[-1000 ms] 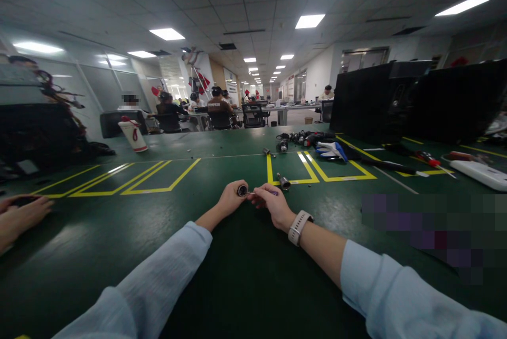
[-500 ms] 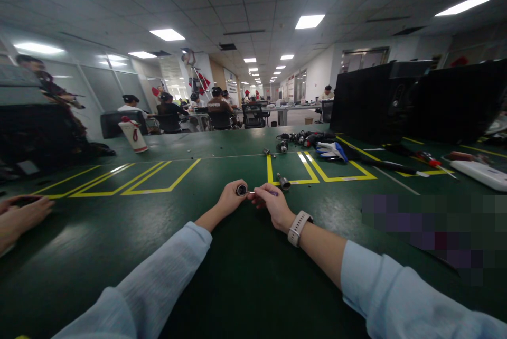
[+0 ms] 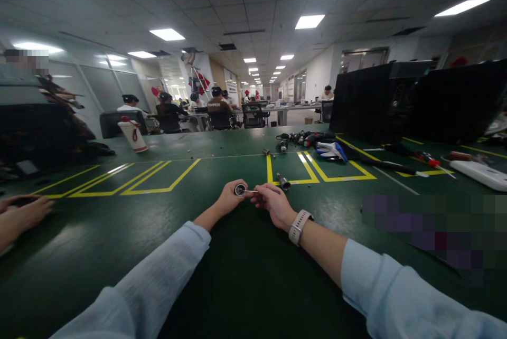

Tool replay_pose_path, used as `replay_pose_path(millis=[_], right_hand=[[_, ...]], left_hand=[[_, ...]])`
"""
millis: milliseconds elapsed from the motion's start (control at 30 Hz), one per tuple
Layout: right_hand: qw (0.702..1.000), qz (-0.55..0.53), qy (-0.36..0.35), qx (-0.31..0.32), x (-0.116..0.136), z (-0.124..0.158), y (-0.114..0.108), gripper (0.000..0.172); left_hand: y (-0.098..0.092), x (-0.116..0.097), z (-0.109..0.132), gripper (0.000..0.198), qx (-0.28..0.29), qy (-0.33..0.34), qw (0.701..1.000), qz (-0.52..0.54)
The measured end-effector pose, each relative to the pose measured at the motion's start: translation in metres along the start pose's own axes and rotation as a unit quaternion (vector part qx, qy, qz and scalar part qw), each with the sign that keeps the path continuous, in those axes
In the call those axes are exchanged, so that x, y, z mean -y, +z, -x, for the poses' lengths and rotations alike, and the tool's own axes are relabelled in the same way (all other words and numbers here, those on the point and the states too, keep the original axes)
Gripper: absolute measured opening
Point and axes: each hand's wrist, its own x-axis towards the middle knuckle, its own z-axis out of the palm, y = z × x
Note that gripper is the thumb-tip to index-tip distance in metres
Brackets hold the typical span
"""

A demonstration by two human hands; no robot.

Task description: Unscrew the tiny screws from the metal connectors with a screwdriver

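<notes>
left hand (image 3: 228, 199) pinches a small round metal part (image 3: 240, 189) between thumb and curled fingers, open face tilted up toward the camera; the part sits at the fingertips, held just above the green table (image 3: 245, 275), not resting on it; right hand (image 3: 273, 203) has its fingers pressed together on the rear of a thin metal tool (image 3: 251, 191); the shaft runs level to the left, tip at or inside the part's rim; too small to tell whether the tip is seated

risks as I read them:
- the grip on the part is fingertips only; a sideways push from the tool could roll it out of the pinch; it would drop on the mat and roll like the loose metal cylinder (image 3: 283, 182) lying near the yellow tape line (image 3: 270, 170)
- the tool is thin and held far back; an off-axis load could make the tip skip off the rim and into the left thumb
- both arms are stretched well out, forearms barely supported, so the aim is likely shaky
- wristwatch (image 3: 299, 226) sits low on the right wrist; could drag on the mat

around: blue-white gloves (image 3: 330, 150) and a clutter of parts further back; white cup (image 3: 133, 135) far left; a co-worker's hand (image 3: 21, 216) at the left edge, well apart from the work
</notes>
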Motion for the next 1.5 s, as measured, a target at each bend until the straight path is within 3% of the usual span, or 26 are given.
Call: replay_pose_path(millis=[233,633,1067,1500], right_hand=[[0.999,0.020,-0.028,-0.019,-0.003,0.003,0.005,0.016],[1.000,-0.016,0.017,0.008,0.001,-0.002,-0.003,0.016],[0.996,0.034,-0.079,-0.027,0.000,0.005,0.005,0.017],[1.000,-0.023,0.009,-0.003,0.004,0.001,0.000,0.018]], left_hand=[[0.001,0.000,0.000,0.019,-0.010,0.001,1.000,-0.020],[0.000,-0.004,0.001,0.021,-0.001,0.012,1.000,0.010],[0.001,-0.004,0.001,0.022,0.003,0.008,1.000,0.000],[-0.001,-0.008,0.002,0.016,0.024,0.006,1.000,-0.003]])
